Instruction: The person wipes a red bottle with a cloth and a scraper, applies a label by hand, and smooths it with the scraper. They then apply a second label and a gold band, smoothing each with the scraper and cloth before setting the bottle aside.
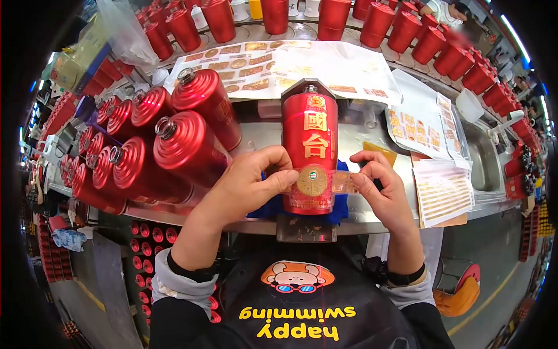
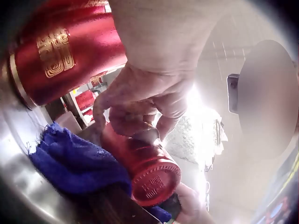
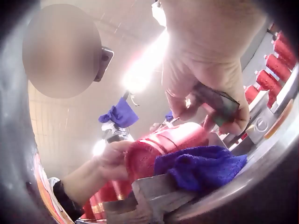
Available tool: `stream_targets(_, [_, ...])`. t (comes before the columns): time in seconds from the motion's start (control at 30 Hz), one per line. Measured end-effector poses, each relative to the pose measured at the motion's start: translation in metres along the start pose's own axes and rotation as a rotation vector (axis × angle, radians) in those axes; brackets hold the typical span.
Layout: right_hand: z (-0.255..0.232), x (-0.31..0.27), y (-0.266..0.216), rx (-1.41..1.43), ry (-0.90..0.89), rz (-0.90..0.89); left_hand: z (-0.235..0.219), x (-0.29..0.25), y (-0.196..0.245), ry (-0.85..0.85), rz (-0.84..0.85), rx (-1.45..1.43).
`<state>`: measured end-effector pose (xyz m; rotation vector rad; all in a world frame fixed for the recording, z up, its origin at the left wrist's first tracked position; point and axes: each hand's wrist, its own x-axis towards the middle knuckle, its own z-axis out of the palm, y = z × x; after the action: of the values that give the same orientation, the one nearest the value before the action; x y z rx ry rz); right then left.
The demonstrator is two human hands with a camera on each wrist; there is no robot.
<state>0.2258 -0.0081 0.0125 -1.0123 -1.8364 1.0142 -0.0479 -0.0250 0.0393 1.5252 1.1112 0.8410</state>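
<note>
A red bottle [image 1: 308, 128] with gold characters lies on a stand, its neck pointing away from me. Across its lower part stretches a clear sticker strip [image 1: 344, 182] with gold print and a round gold seal [image 1: 313, 179]. My left hand [image 1: 250, 180] pinches the strip's left end, the thumb at the bottle's side. At the right end, my right hand [image 1: 381, 189] pinches the strip between thumb and finger, away from the bottle. A dark flat piece [image 3: 217, 102] sits within the right hand's fingers. Under the bottle is a blue cloth [image 2: 74, 158].
Several red bottles [image 1: 195, 145] stand close at the left. Sticker sheets [image 1: 250, 67] lie behind the stand, with another striped sheet [image 1: 444, 192] at the right beside a sink [image 1: 485, 166]. More red bottles [image 1: 378, 23] line a curved conveyor at the back.
</note>
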Motion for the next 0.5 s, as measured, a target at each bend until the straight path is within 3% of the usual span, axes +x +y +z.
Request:
stream_targets(0.27, [0.002, 0.0007, 0.0052, 0.007, 0.012, -0.02, -0.0003, 0.0032, 0.0035, -0.018, -0.097, -0.01])
stream_targets(0.5, [0.003, 0.0012, 0.0071, 0.014, -0.013, 0.011, -0.0006, 0.0051, 0.0026, -0.002, -0.047, 0.016])
